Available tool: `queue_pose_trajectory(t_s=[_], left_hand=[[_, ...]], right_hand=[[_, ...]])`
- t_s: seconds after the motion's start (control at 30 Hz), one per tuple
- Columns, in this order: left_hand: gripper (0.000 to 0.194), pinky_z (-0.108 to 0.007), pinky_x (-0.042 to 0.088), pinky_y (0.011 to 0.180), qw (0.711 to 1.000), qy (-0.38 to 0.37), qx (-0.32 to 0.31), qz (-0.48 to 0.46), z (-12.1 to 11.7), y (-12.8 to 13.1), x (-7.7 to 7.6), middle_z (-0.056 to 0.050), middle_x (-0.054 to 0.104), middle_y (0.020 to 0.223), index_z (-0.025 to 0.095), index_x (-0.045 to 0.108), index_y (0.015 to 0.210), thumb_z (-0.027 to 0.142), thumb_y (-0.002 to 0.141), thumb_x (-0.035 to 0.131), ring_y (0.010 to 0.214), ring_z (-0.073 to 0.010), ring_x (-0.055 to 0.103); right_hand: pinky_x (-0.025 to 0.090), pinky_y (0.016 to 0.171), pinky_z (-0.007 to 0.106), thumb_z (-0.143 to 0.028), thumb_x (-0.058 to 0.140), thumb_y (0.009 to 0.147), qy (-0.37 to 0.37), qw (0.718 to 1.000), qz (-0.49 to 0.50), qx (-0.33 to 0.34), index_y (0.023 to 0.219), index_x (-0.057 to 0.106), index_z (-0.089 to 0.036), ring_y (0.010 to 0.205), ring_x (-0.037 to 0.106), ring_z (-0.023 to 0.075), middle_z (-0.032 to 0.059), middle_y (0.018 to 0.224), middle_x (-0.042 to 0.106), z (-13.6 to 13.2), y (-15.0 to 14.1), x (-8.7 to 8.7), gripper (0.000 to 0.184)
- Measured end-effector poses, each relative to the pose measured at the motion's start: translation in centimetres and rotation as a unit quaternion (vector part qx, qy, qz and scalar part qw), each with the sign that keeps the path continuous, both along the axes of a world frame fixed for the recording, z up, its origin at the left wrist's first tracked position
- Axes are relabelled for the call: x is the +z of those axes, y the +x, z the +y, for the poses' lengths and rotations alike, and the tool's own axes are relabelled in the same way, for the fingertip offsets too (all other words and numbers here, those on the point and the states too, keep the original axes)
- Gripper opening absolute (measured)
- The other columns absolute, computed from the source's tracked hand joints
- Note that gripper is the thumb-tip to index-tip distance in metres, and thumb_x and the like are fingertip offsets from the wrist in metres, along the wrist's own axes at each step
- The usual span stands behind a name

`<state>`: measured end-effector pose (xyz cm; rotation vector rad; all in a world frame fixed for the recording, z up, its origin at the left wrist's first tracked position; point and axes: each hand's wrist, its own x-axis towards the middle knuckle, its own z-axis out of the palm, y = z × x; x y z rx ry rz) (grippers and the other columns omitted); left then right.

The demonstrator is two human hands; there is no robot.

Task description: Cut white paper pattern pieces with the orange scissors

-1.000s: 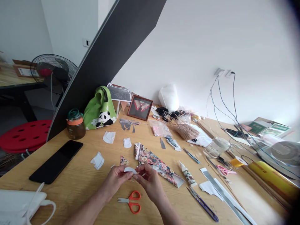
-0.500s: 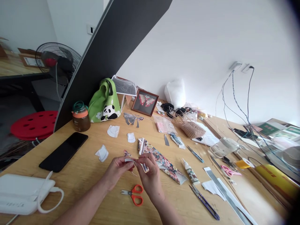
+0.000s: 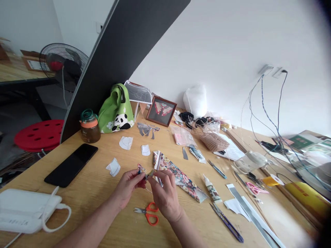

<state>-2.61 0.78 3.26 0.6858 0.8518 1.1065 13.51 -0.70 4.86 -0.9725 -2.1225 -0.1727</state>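
Orange scissors are lying at the lower centre of the frame on the wooden table, just below the two hands, and the right hand is covering a bit of their upper handle. Near the middle of the frame both hands are meeting. The left hand is pinching, thumb and fingers brought close together, and is holding a small piece; the fingertips are hiding much of it, so I cannot tell its full shape. The right hand is curling its fingers and is also pinching this piece. Just behind the fingertips a floral scrap is showing; whether it is touching the left hand, I cannot tell. A folded floral cloth is stretching toward the right, partly hidden behind the right hand. Left of it, three paper pieces are lying. In the right half, a white bottle, purple clippers and a blue knife are lying. At the left, a black phone and a white box are taking up space, and beyond them a jar and a green bag are standing. A dark panel is slanting across the upper left, hiding part of the fan.
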Motion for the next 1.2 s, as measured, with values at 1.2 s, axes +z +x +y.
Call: queue_pose_trajectory(t_s=[1.2], left_hand=[[0.060,-0.025,0.045,0.054,0.982,0.057,0.064,0.165,0.8,0.4,-1.2,0.000,0.058,0.061,0.013,0.063,0.099,0.061,0.063,0.066,0.056,-0.0142,0.053]], right_hand=[[0.051,0.065,0.030,-0.030,0.060,0.085,-0.383,0.867,0.244,-0.204,0.087,0.065,-0.011,0.073,0.062,0.0161,0.0047,0.083,0.066,24.4,4.2,2.1,0.019]])
